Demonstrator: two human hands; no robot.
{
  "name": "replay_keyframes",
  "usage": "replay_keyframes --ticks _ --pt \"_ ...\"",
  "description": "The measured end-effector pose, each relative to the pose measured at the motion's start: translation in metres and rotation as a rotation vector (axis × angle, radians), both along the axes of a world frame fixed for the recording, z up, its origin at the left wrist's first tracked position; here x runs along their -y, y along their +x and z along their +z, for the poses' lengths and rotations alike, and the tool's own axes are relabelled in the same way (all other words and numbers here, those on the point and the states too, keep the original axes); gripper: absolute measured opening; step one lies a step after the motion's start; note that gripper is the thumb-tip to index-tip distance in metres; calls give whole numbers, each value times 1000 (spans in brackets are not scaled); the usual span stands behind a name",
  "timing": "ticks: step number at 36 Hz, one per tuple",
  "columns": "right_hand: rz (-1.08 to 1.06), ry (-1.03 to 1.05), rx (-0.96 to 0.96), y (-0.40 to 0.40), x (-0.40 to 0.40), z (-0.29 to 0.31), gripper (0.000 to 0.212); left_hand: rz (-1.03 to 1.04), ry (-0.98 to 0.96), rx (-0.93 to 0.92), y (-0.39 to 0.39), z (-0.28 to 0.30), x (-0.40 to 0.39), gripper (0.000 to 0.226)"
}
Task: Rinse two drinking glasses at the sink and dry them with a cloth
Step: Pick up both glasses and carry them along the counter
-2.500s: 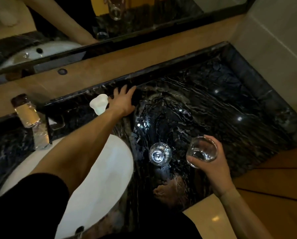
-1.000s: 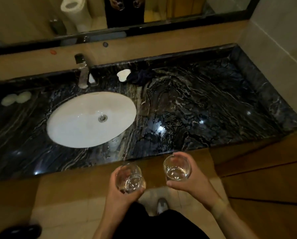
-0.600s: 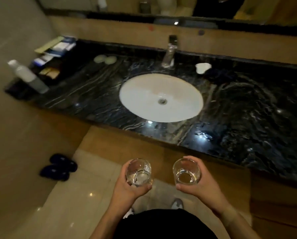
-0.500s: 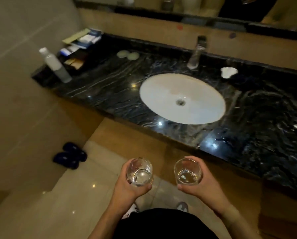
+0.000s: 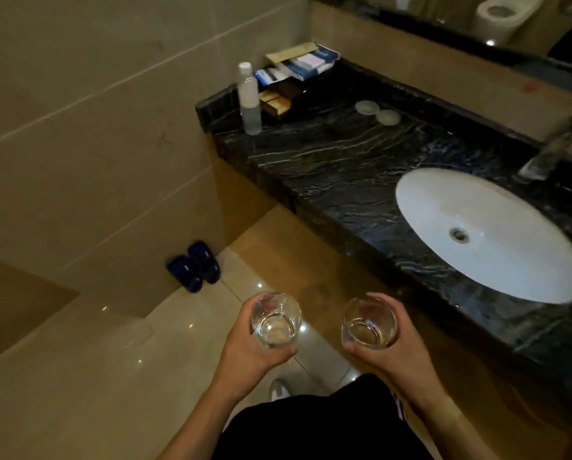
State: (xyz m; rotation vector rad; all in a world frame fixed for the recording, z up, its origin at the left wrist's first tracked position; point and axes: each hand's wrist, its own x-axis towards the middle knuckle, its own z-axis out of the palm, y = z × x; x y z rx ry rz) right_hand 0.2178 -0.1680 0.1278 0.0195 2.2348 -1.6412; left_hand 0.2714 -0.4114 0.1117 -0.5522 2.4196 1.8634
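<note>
Now that the view has swung left, sink basin (image 5: 490,234) sits off right; left hand (image 5: 248,353) grips one tumbler (image 5: 275,320), right hand (image 5: 387,353) the other tumbler (image 5: 368,323), both short of the basin, unrinsed.

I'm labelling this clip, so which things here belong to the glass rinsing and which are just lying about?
Job:
left hand holding left glass
right hand holding right glass
sink basin
faucet

Lying about:
clear bottle
toiletry packets
two round coasters
blue slippers
</note>
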Motion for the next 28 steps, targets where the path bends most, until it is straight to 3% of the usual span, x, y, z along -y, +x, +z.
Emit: replay_keyframes --ticks 12,28 --pt "83 25 -12 -70 60 -1 83 44 17 -4 -55 -9 49 85" --pt "95 -12 -91 -247 73 -4 83 23 -27 6 -224 5 61 85"
